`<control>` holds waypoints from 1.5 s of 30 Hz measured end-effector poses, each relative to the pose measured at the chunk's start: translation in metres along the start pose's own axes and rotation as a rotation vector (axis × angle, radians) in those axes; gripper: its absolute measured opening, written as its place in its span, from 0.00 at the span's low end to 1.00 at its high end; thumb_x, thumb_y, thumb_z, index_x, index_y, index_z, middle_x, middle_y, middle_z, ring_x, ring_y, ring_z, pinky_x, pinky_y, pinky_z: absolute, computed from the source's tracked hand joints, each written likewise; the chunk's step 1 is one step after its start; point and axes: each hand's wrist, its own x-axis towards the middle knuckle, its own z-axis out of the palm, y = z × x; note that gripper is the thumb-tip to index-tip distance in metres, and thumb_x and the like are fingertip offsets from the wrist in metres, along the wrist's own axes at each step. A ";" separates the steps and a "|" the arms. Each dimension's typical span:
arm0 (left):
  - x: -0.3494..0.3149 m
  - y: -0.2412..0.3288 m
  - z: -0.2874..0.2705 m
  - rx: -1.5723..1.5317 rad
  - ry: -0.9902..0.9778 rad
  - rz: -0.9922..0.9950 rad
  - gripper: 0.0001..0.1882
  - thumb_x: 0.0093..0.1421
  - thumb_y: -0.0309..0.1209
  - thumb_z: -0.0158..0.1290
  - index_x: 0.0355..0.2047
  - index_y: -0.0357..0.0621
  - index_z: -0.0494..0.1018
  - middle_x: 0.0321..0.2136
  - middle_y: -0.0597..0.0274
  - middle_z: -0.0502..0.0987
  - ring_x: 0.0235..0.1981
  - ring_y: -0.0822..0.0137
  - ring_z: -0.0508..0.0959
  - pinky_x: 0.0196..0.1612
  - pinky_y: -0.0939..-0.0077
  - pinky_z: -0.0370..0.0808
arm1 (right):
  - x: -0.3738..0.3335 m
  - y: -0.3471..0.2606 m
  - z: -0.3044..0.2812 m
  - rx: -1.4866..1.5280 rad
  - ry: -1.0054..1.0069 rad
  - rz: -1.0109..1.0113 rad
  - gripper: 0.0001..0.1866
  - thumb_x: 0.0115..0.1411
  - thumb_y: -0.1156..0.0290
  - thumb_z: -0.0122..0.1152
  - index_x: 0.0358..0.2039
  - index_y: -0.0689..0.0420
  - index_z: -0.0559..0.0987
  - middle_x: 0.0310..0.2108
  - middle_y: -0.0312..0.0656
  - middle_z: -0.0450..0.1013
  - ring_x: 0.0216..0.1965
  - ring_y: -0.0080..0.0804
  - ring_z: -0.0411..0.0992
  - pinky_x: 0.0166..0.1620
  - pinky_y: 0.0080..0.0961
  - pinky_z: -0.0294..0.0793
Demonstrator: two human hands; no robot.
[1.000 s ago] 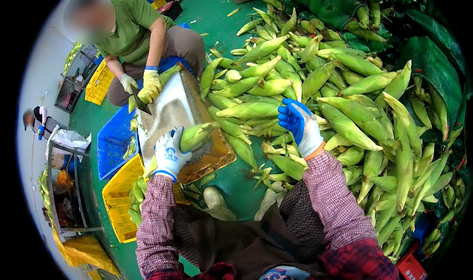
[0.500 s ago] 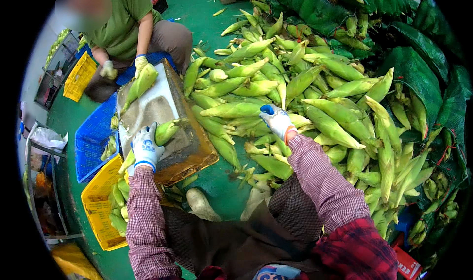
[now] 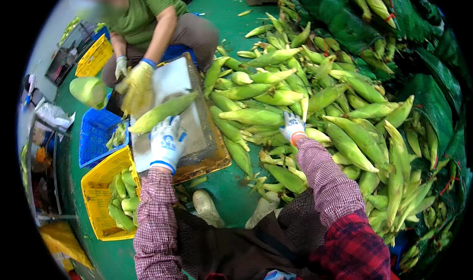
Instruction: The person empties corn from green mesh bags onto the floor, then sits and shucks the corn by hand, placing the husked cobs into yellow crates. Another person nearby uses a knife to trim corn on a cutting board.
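Note:
My left hand (image 3: 166,141), in a white glove with blue print, lies over the board-topped block (image 3: 199,144). Its outstretched fingers touch the near side of a green ear of corn (image 3: 165,112) lying slantwise there. At the right, my right hand (image 3: 293,126), also gloved, reaches onto the pile of unhusked corn (image 3: 256,116). Its fingers are spread against the ears, with none clearly gripped. Across the block, a co-worker's yellow-gloved hand (image 3: 139,89) is smeared by motion. A blurred ear of corn (image 3: 87,92) hangs in mid-air left of it.
On the left stand a blue crate (image 3: 93,139) and a yellow crate (image 3: 96,191), both holding corn. Another yellow crate (image 3: 94,56) is behind. Green mesh sacks (image 3: 419,98) heap up along the right. A person in a green shirt (image 3: 148,9) sits opposite.
The ear under my left hand has moved forward on the board. My right hand has lowered onto the pile. The co-worker's ear has left their glove toward the left. The view has shifted.

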 end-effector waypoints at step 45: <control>-0.012 -0.013 -0.009 0.005 -0.042 0.030 0.39 0.46 0.40 0.70 0.61 0.52 0.71 0.53 0.54 0.76 0.55 0.52 0.75 0.60 0.58 0.68 | -0.183 0.094 -0.104 -0.092 -0.251 0.248 0.53 0.52 0.39 0.67 0.69 0.60 0.62 0.66 0.58 0.66 0.66 0.53 0.67 0.66 0.45 0.66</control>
